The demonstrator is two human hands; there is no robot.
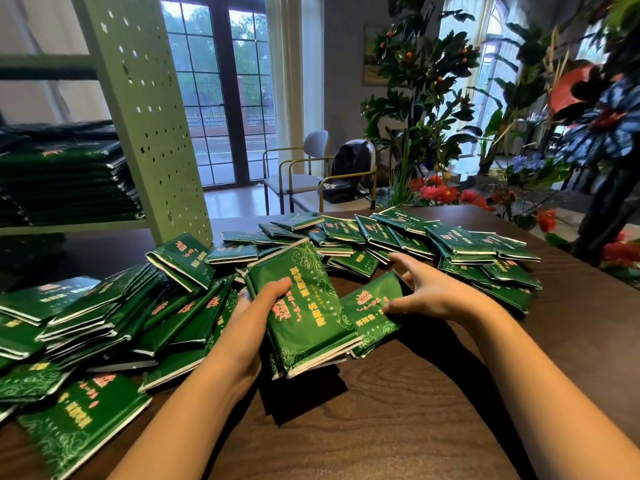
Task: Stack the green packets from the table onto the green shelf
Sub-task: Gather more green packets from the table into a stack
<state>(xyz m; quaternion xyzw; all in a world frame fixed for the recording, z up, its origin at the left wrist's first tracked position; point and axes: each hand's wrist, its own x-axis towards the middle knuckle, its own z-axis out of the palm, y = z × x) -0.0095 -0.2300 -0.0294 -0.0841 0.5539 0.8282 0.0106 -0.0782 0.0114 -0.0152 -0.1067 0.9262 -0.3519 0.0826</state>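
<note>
Many green packets with red and yellow print lie heaped across the dark wooden table (398, 427). My left hand (258, 306) grips a small stack of green packets (304, 306) held above the table, thumb on top. My right hand (420, 294) pinches another green packet (372, 311) lying just right of that stack, thumb on its face and fingers curled over its far edge. The pale green shelf (145, 109) stands at the back left, with a tall pile of stacked packets (65, 181) on its board.
Loose packets spread in an arc from the near left (79, 420) to the far right (485, 251). Chairs with a dark bag (346, 174) stand beyond the table. Plants and red flowers (443, 192) crowd the right side. Bare tabletop lies in front of me.
</note>
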